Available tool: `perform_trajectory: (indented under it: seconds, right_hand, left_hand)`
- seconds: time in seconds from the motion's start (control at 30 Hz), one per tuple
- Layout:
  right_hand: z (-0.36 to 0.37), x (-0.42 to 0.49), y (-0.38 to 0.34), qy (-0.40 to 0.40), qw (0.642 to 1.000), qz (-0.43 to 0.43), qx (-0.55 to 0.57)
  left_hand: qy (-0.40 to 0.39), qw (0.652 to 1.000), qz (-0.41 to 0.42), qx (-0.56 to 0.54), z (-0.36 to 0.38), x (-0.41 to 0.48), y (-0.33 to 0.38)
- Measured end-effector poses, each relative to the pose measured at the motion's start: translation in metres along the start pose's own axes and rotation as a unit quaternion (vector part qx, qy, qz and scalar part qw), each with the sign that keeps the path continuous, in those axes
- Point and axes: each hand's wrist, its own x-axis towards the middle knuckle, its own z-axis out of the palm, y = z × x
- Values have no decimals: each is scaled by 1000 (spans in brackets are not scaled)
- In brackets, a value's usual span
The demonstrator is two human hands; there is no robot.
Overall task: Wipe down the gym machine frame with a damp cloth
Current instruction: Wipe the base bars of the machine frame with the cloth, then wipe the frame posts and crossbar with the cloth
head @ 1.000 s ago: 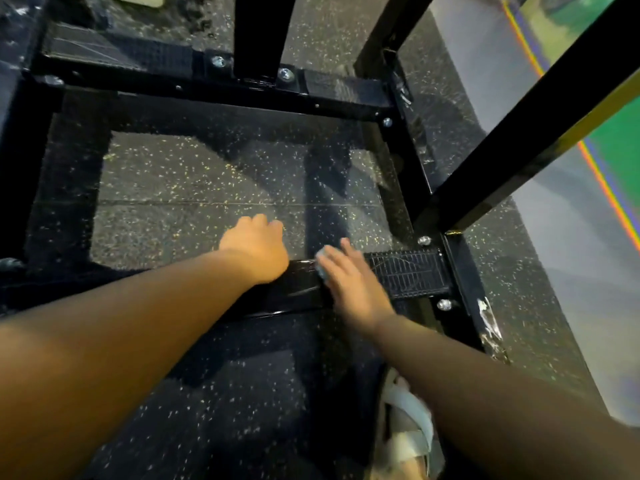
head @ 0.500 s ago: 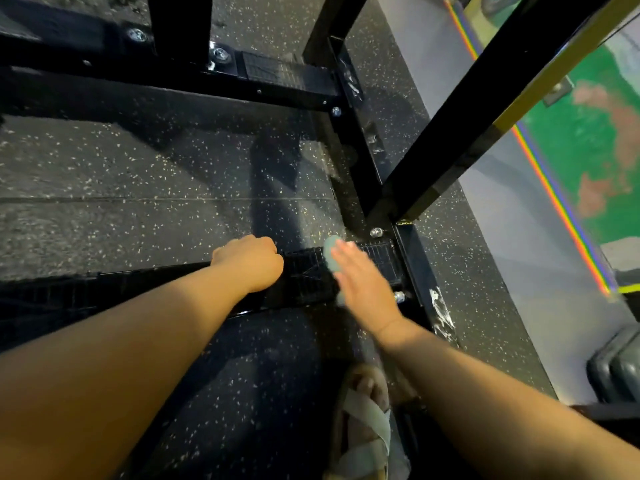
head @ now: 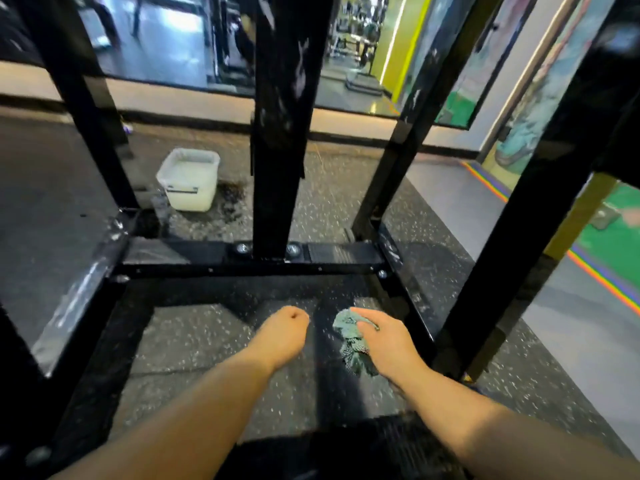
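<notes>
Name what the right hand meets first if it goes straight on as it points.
The right hand would probably meet the black metal crossbar on the far side; depth is unclear.

The left hand (head: 284, 329) and right hand (head: 388, 341) hang side by side over the floor (head: 180, 341) inside the frame (head: 412, 299), with the cloth (head: 349, 341) in the right hand. Ahead lies a crossbar (head: 242, 268) with 1 post (head: 280, 133) standing on its middle. Behind the crossbar, left of the post, a bucket (head: 189, 180) sits on the floor.
</notes>
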Motion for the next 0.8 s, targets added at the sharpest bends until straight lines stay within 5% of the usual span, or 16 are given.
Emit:
perform_trajectory:
  seconds: [0.13, 0.33, 0.4, 0.47, 0.57, 0.67, 0.8]
  right_hand:
    - [-38, 38, -121, 94, 957, -265, 67]
    - [-112, 103, -263, 300, 742, -600, -17]
    - [-136, 120, -300, 367, 681, -634, 5]
    - [-155, 140, -329, 393, 658, -642, -6]
    - [-154, 174, -345, 456, 593, -615, -250]
    - [-127, 189, -323, 390, 564, -614, -391]
    - [-157, 193, -318, 335, 463, -660, -488]
  left_hand:
    - [160, 982, 79, -69, -77, 5, 75]
    - [251, 940, 178, -145, -167, -8, 164]
    - [244, 938, 193, -154, -183, -12, 180]
    - [239, 935, 200, -167, -194, -14, 194]
    - [249, 925, 211, -197, -204, -16, 218]
    - [259, 908, 237, -230, -209, -16, 238]
    - [275, 895, 261, -234, -214, -26, 265]
